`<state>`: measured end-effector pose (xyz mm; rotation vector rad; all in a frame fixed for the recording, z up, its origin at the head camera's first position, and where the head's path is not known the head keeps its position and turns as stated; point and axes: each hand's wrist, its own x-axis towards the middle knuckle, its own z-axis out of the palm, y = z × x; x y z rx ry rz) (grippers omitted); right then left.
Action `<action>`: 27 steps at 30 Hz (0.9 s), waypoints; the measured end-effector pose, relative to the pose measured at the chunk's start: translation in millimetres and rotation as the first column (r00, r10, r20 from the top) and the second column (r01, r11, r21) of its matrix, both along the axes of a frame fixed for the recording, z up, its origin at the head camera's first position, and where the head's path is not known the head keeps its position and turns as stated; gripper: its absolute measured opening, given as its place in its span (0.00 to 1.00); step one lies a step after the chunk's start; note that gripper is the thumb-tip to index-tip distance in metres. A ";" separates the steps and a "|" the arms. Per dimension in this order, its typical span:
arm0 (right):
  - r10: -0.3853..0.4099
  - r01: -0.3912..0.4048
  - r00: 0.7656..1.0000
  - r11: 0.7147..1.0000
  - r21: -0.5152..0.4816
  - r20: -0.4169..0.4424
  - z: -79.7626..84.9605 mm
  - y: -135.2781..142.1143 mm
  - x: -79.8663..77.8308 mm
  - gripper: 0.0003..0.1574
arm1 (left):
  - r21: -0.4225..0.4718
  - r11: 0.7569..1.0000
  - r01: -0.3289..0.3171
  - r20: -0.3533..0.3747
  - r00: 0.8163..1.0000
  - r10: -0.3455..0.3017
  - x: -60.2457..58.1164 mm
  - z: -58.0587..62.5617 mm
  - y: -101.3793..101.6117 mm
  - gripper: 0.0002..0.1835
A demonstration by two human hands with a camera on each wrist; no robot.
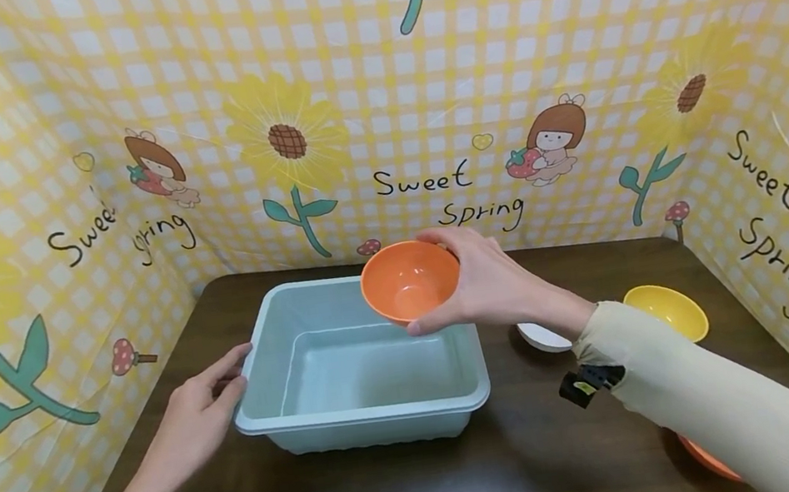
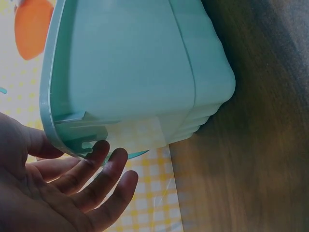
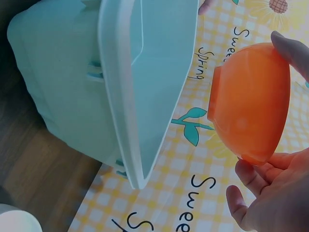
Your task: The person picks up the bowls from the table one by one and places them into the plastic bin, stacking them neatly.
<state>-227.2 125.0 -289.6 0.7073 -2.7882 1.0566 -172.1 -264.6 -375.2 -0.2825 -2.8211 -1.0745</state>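
A pale blue-green plastic basin sits on the dark table, with nothing visible inside it. My left hand is at its left rim, thumb and forefinger holding the edge; in the left wrist view the other fingers curve loosely below the rim. My right hand grips an orange bowl by its right side, thumb at the near edge and fingers at the far edge. The bowl hangs above the basin's back right part, tilted so its hollow faces me. The right wrist view shows the bowl's outside and foot.
Right of the basin, a white bowl is partly hidden behind my right wrist. Farther right stands a yellow bowl. Another orange item peeks out below my right sleeve. Checked yellow cloth walls in the table's back and sides.
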 end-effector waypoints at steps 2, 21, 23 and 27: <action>0.015 -0.015 1.000 1.000 -0.004 -0.003 0.4 -3.5 -2.5 0.68 | 0.001 1.000 0.002 0.000 1.000 -0.002 0.1 -0.5 -0.2 0.25; 0.047 -0.048 0.999 0.999 0.021 0.014 -6.7 -37.2 -23.5 0.69 | -0.014 1.000 0.001 -0.030 1.000 -0.001 1.1 -0.6 -0.5 0.24; 0.053 -0.053 0.999 0.998 0.015 0.011 -7.2 -39.8 -26.2 0.68 | -0.014 1.000 0.002 -0.032 0.999 -0.002 0.6 -0.4 -0.7 0.24; 0.063 -0.063 0.998 0.998 0.016 0.009 -10.1 -44.2 -31.4 0.66 | -0.011 1.000 -0.002 -0.023 1.000 0.002 0.2 -1.0 -0.4 0.24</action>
